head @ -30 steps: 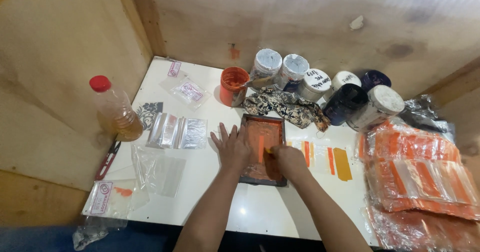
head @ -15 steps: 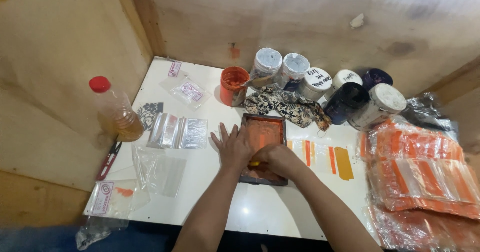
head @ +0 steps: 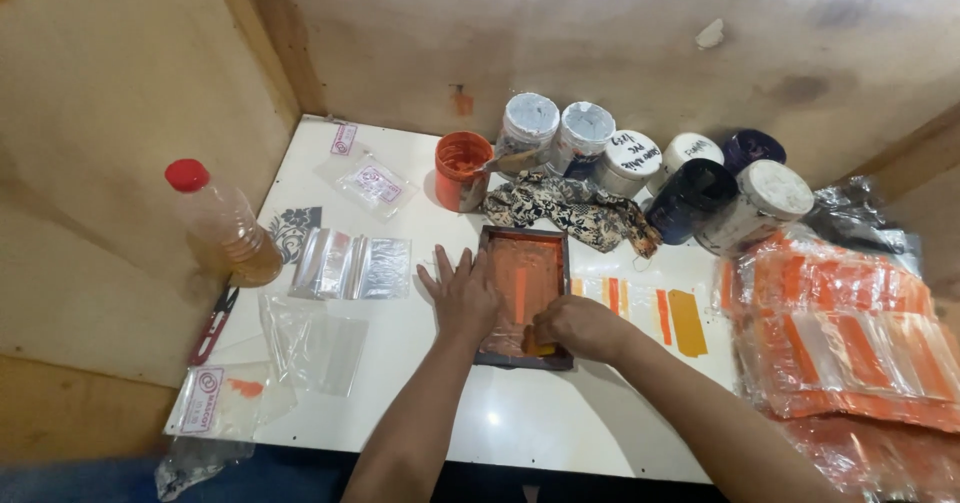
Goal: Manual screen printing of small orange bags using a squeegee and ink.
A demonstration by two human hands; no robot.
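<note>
A clear plastic bottle with a red cap (head: 222, 225) holding amber liquid stands at the white table's (head: 520, 425) left edge. A row of white-lidded paint jars (head: 580, 133) lines the plywood wall, a patterned black-and-cream rag (head: 570, 208) before them. Orange-printed plastic bags (head: 850, 333) pile up right.

Left hand (head: 462, 298) flat on printing frame (head: 524, 294); right hand (head: 577, 326) grips squeegee (head: 537, 342).

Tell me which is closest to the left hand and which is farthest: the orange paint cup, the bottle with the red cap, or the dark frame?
From the left hand, in the head view:
1. Dark frame: the hand rests on its left edge.
2. Orange paint cup: farther back on the table, just beyond the hand.
3. Bottle with the red cap: far left, by the wooden wall.
</note>
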